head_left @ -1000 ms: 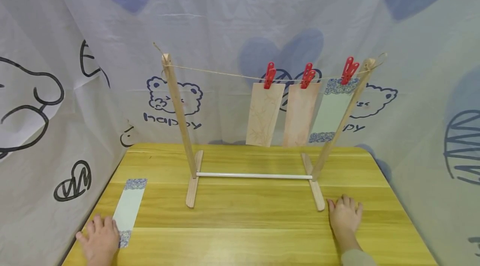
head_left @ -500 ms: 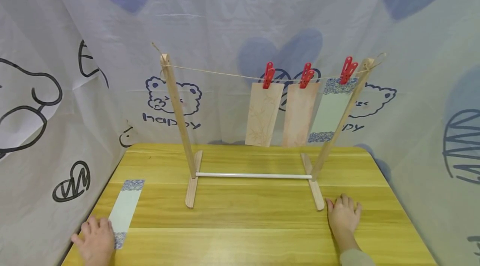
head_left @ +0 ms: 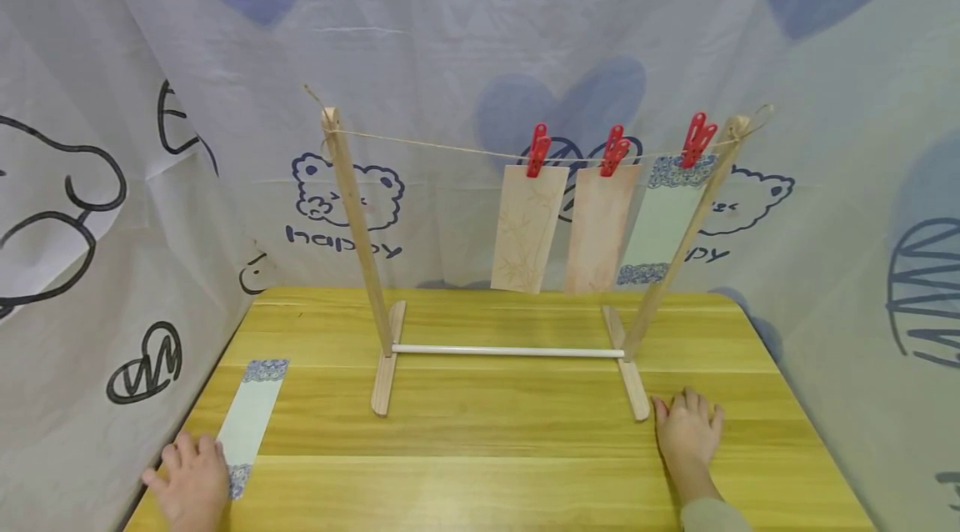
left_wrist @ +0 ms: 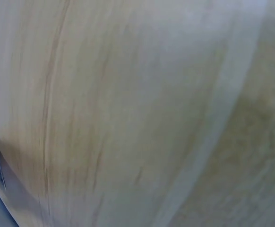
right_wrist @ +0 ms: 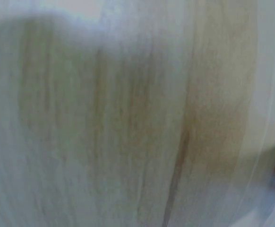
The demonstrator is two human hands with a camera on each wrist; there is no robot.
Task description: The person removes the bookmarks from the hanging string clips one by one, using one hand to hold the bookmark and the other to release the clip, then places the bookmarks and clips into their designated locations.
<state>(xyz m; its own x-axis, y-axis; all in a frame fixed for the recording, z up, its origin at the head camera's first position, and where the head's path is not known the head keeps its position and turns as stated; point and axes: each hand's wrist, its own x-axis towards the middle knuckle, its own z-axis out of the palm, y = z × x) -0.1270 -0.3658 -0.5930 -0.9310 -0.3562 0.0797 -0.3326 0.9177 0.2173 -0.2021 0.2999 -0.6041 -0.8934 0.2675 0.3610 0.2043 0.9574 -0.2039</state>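
Observation:
In the head view, my left hand (head_left: pixel 191 478) rests palm down at the table's left edge, fingers spread. Right at its thumbless side lies a pale green paper strip (head_left: pixel 251 424) with blue patterned bands at both ends; the hand overlaps the strip's lower left corner. My right hand (head_left: pixel 688 428) lies on the table beside the right foot of a wooden stand (head_left: pixel 636 386), holding nothing. Three paper strips hang from the stand's string under red clothespins: a cream one (head_left: pixel 529 228), a pinkish one (head_left: pixel 603 229) and a pale green one with blue bands (head_left: pixel 662 223).
A white rod (head_left: pixel 510 351) joins the stand's two feet low over the wooden table (head_left: pixel 480 432). Its string (head_left: pixel 427 146) runs between the post tops. Printed cloth (head_left: pixel 450 32) surrounds the table at the back and sides.
Over the first half second my left hand and the pale green strip beside it shifted slightly left together. Since then both have stayed put. The right hand and the hanging strips have not noticeably moved.

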